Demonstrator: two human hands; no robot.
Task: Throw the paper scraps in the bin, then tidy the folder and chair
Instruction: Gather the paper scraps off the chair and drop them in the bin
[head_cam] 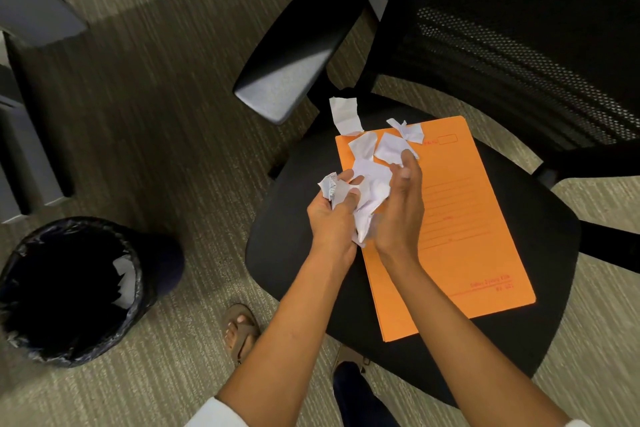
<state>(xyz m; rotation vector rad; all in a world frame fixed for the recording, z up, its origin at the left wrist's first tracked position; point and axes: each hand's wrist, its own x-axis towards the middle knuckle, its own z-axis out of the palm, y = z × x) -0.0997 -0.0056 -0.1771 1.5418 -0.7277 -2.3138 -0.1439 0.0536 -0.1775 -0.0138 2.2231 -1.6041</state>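
Observation:
An orange folder (460, 218) lies flat on the black seat of an office chair (519, 322). Both hands are cupped together over the folder's left edge around a bunch of crumpled white paper scraps (372, 191). My left hand (332, 215) grips the scraps from the left, my right hand (403, 208) presses them from the right. Loose scraps remain at the folder's far corner: a torn strip (344, 114) on the seat and a small crumpled piece (410, 130) on the folder. A black bin (20, 322) lined with a dark bag stands on the floor at the left, white paper inside.
The chair's mesh backrest (519, 45) rises at the right and its armrest (294, 48) juts out above the seat. Grey furniture (31, 80) stands at the left edge. Carpeted floor (173, 114) lies between bin and chair. A sandalled foot (240, 333) is near the seat's front.

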